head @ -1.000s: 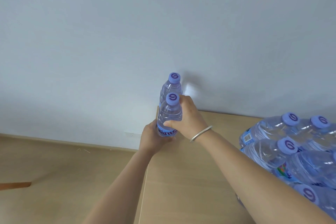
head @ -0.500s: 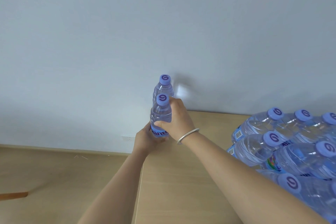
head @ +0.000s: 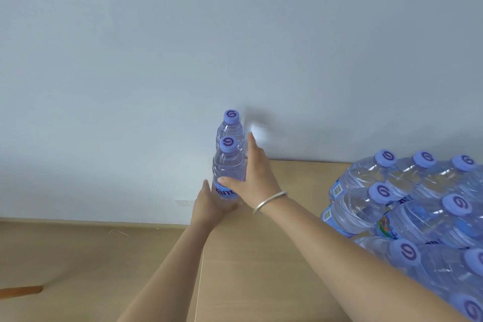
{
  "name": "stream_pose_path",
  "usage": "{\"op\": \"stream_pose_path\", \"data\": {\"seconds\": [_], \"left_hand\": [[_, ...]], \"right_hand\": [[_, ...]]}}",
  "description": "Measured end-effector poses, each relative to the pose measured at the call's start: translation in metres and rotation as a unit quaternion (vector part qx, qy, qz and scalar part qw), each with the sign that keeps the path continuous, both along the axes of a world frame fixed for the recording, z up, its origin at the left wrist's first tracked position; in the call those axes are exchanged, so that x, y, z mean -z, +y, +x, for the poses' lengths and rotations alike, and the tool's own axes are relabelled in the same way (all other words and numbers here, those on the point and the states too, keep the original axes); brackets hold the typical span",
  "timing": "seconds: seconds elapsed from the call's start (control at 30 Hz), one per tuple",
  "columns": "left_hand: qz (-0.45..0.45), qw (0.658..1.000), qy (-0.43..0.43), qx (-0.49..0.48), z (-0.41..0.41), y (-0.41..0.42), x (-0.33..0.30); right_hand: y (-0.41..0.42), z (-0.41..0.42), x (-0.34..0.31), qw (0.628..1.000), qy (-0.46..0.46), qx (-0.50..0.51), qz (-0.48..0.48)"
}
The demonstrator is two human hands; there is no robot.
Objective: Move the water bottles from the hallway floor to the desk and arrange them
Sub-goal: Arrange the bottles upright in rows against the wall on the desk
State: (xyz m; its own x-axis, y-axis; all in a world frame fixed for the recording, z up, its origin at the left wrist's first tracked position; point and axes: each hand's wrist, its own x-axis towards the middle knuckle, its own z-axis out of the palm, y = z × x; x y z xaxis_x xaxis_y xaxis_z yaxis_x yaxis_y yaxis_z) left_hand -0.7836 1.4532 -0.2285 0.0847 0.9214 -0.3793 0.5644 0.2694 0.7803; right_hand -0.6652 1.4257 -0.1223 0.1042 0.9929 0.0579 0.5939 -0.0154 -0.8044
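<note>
1. Two upright water bottles (head: 229, 165) at surface (head: 261, 269) far-left corner, one behind the other.
2. Left hand (head: 211, 204) against near bottle base; grip apparently loose, not clear.
3. Right hand (head: 254, 172) flat, fingers straight, alongside both.
4. Bottle pack (head: 418, 206) right.

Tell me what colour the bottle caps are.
Light purple caps with a darker purple swirl logo, clearest in the head view.

Soft even daylight, wide-angle edge distortion
</note>
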Motion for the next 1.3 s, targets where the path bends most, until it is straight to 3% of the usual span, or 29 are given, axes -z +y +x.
{"op": "stream_pose_path", "data": {"seconds": [0.2, 0.3, 0.37, 0.43, 0.53, 0.63, 0.97, 1.13, 1.23, 1.3], "left_hand": [[-0.002, 0.999, 0.037, 0.039, 0.028, -0.082, -0.006], [0.002, 0.993, 0.001, 0.119, 0.060, -0.114, -0.011], [0.012, 0.986, -0.006, 0.164, 0.077, -0.125, -0.015], [0.015, 0.981, -0.009, 0.194, 0.089, -0.132, -0.018], [0.025, 0.975, -0.007, 0.222, 0.097, -0.141, -0.021], [0.037, 0.976, -0.004, 0.216, 0.096, -0.147, -0.024], [0.070, 0.983, -0.058, 0.162, 0.088, -0.135, -0.053], [0.119, 0.967, -0.101, 0.203, 0.081, -0.134, -0.086], [0.182, 0.959, -0.186, 0.116, 0.078, -0.142, -0.108], [0.224, 0.954, -0.182, 0.084, 0.073, -0.148, -0.119]], "right_hand": [[-0.093, 0.042, -0.026, 0.993, -0.018, 0.103, 0.058], [-0.122, 0.082, -0.050, 0.974, -0.108, 0.174, 0.100], [-0.129, 0.111, -0.061, 0.962, -0.164, 0.213, 0.051], [-0.127, 0.136, -0.067, 0.958, -0.159, 0.234, -0.056], [-0.114, 0.157, -0.068, 0.953, -0.132, 0.198, -0.187], [-0.102, 0.165, -0.067, 0.937, -0.194, 0.178, -0.232], [-0.105, 0.155, -0.084, 0.947, -0.252, 0.130, -0.151], [-0.124, 0.139, -0.135, 0.986, -0.143, 0.084, -0.020], [-0.132, 0.126, -0.162, 0.998, -0.023, 0.051, 0.038], [-0.134, 0.118, -0.169, 0.996, 0.036, 0.033, 0.081]]}}
